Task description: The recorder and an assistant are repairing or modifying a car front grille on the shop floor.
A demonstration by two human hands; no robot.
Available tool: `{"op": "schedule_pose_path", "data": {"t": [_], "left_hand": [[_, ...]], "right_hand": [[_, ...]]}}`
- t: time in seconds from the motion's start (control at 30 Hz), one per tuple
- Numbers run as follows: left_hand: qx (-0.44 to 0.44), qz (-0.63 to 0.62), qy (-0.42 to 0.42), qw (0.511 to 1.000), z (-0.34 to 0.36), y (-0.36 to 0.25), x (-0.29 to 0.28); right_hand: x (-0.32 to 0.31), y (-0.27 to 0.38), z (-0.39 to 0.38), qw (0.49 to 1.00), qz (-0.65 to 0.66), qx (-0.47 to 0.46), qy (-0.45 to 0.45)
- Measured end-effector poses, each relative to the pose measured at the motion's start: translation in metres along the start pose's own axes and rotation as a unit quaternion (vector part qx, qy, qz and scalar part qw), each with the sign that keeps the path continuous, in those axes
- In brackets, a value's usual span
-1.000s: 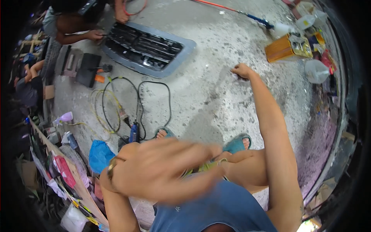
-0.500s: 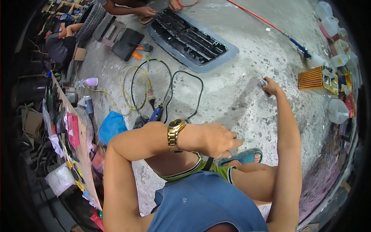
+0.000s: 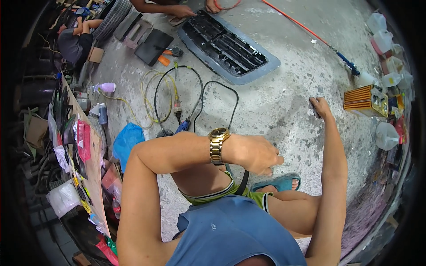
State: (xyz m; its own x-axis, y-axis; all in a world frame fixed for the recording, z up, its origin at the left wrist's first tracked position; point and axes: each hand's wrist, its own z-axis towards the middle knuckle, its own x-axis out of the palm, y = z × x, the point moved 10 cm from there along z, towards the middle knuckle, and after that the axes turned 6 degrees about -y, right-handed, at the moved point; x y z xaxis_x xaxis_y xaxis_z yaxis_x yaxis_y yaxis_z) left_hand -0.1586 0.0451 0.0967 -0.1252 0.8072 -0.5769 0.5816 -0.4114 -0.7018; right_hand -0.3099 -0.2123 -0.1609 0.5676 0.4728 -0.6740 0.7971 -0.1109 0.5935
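My left hand [image 3: 255,153], with a gold watch [image 3: 217,146] on its wrist, hangs in front of my knee; its fingers are loosely bent and apart, and nothing shows in them. Out to the right, my right hand [image 3: 322,107] is down by the concrete floor, its fingers closed round a small grey thing [image 3: 315,114] whose kind I cannot make out. Ahead lies a black grille panel with a grey frame [image 3: 257,76]. A co-worker's hands [image 3: 183,11] are at its far left corner. A blue-handled rotary tool [image 3: 183,127] with a black cable lies beyond my left forearm.
To the right stand a yellow-striped tin [image 3: 364,101] and several plastic jugs [image 3: 387,135]. An orange hose [image 3: 298,23] crosses the floor. At left are a blue plastic bag [image 3: 128,142], a cluttered board [image 3: 88,164], a tyre [image 3: 113,22] and a seated person [image 3: 73,44].
My right hand has shifted slightly right and lower in the picture, its grey thing now mostly covered by the fingers. My left hand has moved slightly right.
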Motion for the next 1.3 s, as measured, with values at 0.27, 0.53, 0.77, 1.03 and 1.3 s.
{"op": "schedule_pose_path", "data": {"t": [0.27, 0.53, 0.77, 1.03, 1.3], "left_hand": [[0.011, 0.003, -0.022, 1.0, -0.006, 0.003, -0.001], [-0.001, 0.004, -0.012, 1.0, -0.007, 0.003, -0.002], [-0.008, 0.003, -0.012, 1.0, -0.007, 0.005, -0.003], [0.002, -0.01, -0.016, 1.0, -0.004, 0.007, -0.002], [0.003, -0.021, -0.016, 1.0, -0.005, 0.009, -0.003]], "right_hand": [[0.018, -0.013, 0.013, 0.997, -0.047, -0.044, 0.031], [0.023, -0.018, 0.024, 0.993, -0.076, -0.086, 0.007], [0.025, -0.013, 0.024, 0.993, -0.076, -0.09, 0.022], [0.026, -0.01, 0.023, 0.995, -0.069, -0.069, 0.028], [0.026, -0.005, 0.024, 0.995, -0.071, -0.061, 0.027]]}}
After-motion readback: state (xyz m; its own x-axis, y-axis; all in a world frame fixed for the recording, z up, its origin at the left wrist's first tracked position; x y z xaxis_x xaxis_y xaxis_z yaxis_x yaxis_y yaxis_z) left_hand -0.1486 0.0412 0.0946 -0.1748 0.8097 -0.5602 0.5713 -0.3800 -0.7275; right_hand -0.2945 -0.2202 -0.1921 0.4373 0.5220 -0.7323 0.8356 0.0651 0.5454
